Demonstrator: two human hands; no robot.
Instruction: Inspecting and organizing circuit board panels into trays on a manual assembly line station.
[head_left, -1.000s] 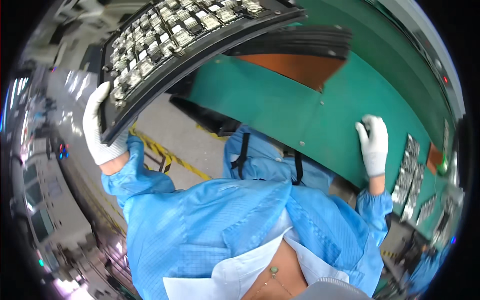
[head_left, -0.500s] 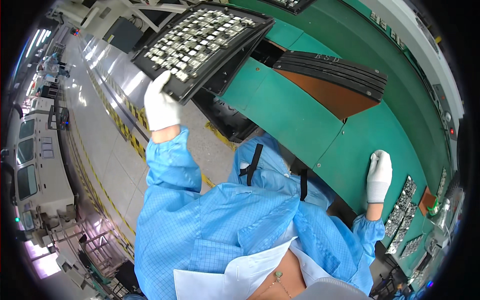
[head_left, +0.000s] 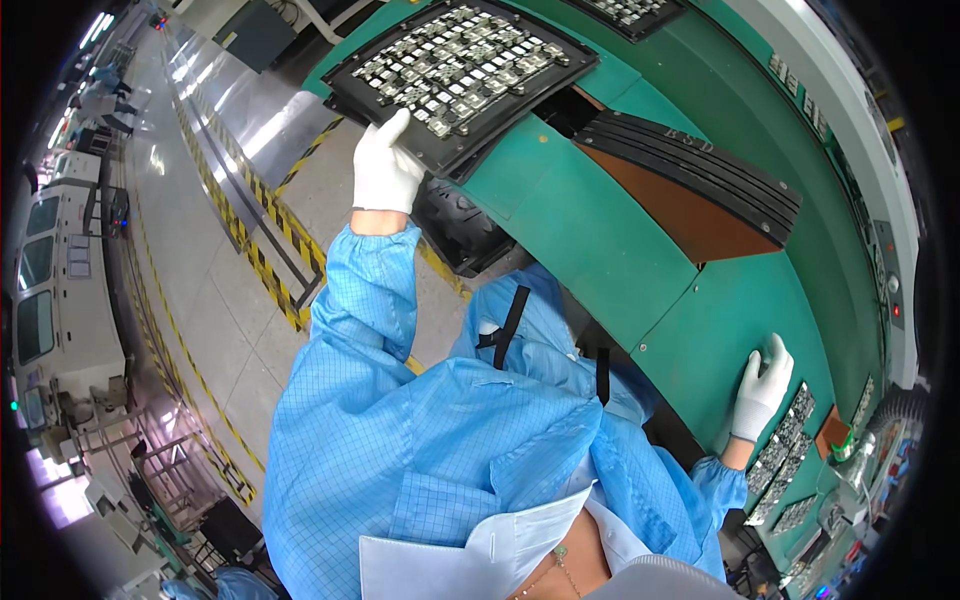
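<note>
My left hand (head_left: 386,168), in a white glove, grips the near left corner of a black tray (head_left: 442,153), thumb on top and fingers out of sight beneath. Rows of small silvery metal parts (head_left: 470,60) fill the tray, which lies almost level over the far left end of the green bench (head_left: 590,225). What supports its underside is mostly hidden. At the right, my gloved right hand (head_left: 762,390) is over the bench with thumb and fingers apart and nothing in it. Beside it lie strips of small dark and silvery parts (head_left: 783,452).
A stack of black plates (head_left: 690,165) with a brown side stands mid-bench. Another filled tray (head_left: 632,12) is at the far edge. Below the left tray sits a black bin (head_left: 460,225). Yellow-black striped tape (head_left: 280,235) marks the floor at left.
The tray in my left hand has come down from a tilt to nearly level, shifting right. My right hand has lowered slightly, its fingers opening from a closed shape.
</note>
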